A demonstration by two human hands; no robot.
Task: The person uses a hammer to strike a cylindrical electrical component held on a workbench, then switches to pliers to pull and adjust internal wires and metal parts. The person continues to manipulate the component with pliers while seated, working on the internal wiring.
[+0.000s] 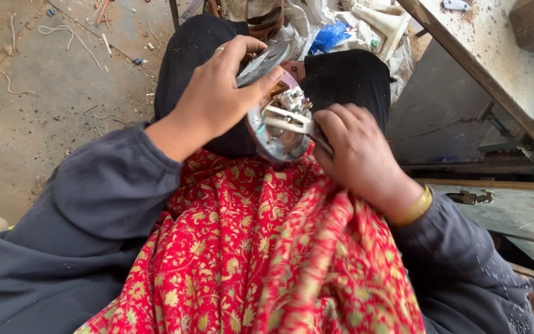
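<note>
Dusty concrete floor (38, 117), strewn with bits of white wire and scraps, lies beyond the person's knees, and a worn, paint-flecked table (495, 68) stands off to the right of the metal assembly. That round metal assembly (277, 124), a shiny disc-shaped plate with a pinkish ring behind it and a cluster of small bright parts and copper-coloured bits at its middle, sits above the red patterned cloth (261, 247) on the lap, between the two hands.

The left hand (217, 93) is closed around the assembly's upper left edge, fingers curled over the rim, a ring on one finger. The right hand (356, 151) is closed too, gripping what looks like a slim metal tool or bar that reaches into the assembly's centre; its fingertips hide just what it holds.

By its look the assembly is rigid and fairly heavy for its size, with bare polished metal that could slip and edges that may be sharp. The small parts at the centre seem the delicate portion, so the rim, where the left hand already has it, looks the safest hold.

Its flat face tilts up and to the right, toward the right hand. Being round, it has no clear long axis in the plane; the bar across its face runs roughly left to right.
</note>
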